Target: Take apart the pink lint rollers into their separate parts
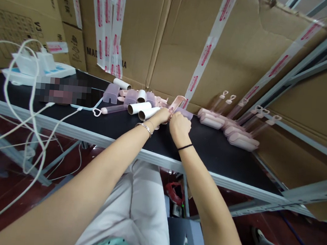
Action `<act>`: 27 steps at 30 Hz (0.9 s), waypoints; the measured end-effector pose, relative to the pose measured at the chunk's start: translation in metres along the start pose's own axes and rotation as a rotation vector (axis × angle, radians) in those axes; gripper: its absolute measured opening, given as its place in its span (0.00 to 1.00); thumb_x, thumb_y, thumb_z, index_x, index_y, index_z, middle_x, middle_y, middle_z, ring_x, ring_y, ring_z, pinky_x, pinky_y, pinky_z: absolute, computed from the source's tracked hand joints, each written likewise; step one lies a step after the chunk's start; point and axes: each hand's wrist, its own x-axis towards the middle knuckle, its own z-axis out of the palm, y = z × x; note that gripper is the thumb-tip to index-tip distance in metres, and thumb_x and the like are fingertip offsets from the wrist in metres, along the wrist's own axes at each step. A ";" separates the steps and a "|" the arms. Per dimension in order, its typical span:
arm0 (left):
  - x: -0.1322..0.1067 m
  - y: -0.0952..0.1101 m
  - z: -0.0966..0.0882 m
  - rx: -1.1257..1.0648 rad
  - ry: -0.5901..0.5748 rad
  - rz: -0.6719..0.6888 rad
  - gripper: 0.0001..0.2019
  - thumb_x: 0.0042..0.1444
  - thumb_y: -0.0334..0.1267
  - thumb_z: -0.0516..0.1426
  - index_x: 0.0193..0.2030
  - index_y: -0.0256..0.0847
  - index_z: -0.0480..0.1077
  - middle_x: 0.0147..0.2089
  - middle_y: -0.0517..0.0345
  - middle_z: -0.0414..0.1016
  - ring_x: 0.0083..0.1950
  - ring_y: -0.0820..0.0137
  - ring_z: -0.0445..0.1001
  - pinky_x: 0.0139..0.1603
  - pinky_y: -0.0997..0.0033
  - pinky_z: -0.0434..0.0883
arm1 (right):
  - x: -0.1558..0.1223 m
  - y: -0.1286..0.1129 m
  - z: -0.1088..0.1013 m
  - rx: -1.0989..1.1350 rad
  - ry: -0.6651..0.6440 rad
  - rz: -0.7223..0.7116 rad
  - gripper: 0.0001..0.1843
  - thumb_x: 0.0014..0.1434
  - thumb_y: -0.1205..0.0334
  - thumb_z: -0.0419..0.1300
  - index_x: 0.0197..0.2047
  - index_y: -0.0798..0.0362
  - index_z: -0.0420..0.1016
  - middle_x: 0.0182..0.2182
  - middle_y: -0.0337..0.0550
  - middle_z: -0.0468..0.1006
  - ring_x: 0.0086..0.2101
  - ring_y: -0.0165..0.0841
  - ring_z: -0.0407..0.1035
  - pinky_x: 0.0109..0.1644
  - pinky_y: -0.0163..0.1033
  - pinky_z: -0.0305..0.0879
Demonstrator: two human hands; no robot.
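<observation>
A pink lint roller frame (pixel 178 102) rises tilted between my hands over the front half of the shelf. My left hand (pixel 161 116) is closed around its lower part. Against it, my right hand (pixel 180 128) makes a fist; what its fingers grip is hidden. Beside my left hand lie white sticky-paper rolls (pixel 138 108) with open cores. Behind them are lavender covers (pixel 111 92) and loose pink parts. A clear handle (pixel 114 109) with a heart-shaped end points left. Part of another lavender piece (pixel 185 113) shows behind my right hand.
Several lint rollers (pixel 240 140) with heart-ended handles lie in a row at the right. To the left, a white power strip (pixel 65 69) and cables (pixel 45 142) hang over the black shelf's (pixel 207 149) edge. Large cardboard boxes (pixel 176 36) stand behind; metal posts frame the right.
</observation>
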 end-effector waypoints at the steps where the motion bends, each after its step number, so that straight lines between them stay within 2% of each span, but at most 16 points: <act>1: 0.000 -0.001 0.000 0.014 0.013 0.013 0.16 0.58 0.47 0.52 0.32 0.34 0.69 0.27 0.57 0.71 0.28 0.76 0.69 0.29 0.75 0.67 | -0.001 0.001 0.000 -0.005 0.004 0.006 0.16 0.65 0.64 0.41 0.41 0.62 0.67 0.32 0.59 0.77 0.35 0.40 0.75 0.38 0.40 0.68; 5: 0.002 -0.008 -0.002 0.026 0.049 0.067 0.20 0.59 0.48 0.51 0.24 0.34 0.67 0.21 0.56 0.69 0.25 0.76 0.68 0.27 0.78 0.64 | -0.008 0.005 -0.001 -0.029 0.028 0.007 0.15 0.64 0.61 0.42 0.40 0.61 0.66 0.33 0.58 0.77 0.35 0.41 0.75 0.38 0.41 0.68; 10: 0.004 -0.011 -0.005 0.059 0.069 0.073 0.22 0.61 0.49 0.46 0.25 0.35 0.66 0.22 0.56 0.68 0.21 0.78 0.65 0.23 0.79 0.63 | -0.010 0.010 -0.003 -0.044 0.023 0.028 0.15 0.63 0.60 0.44 0.41 0.59 0.67 0.34 0.57 0.77 0.34 0.41 0.75 0.38 0.42 0.67; 14: -0.004 -0.006 -0.006 0.120 0.069 0.095 0.23 0.61 0.52 0.44 0.26 0.35 0.66 0.22 0.56 0.69 0.20 0.78 0.65 0.22 0.78 0.62 | -0.009 0.012 -0.004 -0.066 0.050 0.030 0.15 0.62 0.58 0.46 0.40 0.57 0.69 0.34 0.56 0.77 0.34 0.42 0.75 0.37 0.43 0.67; 23: -0.024 0.004 -0.009 0.141 0.074 0.063 0.19 0.60 0.47 0.48 0.27 0.35 0.67 0.26 0.54 0.72 0.23 0.77 0.67 0.23 0.79 0.62 | -0.012 0.010 -0.010 -0.080 0.074 0.029 0.16 0.61 0.57 0.47 0.39 0.57 0.71 0.32 0.54 0.77 0.34 0.42 0.74 0.37 0.42 0.66; 27: -0.023 0.004 -0.008 0.116 0.083 0.083 0.22 0.61 0.50 0.45 0.28 0.35 0.67 0.26 0.53 0.72 0.22 0.77 0.67 0.22 0.79 0.63 | -0.011 0.011 -0.010 -0.080 0.084 0.030 0.16 0.62 0.58 0.46 0.39 0.56 0.71 0.32 0.54 0.77 0.33 0.42 0.74 0.36 0.42 0.66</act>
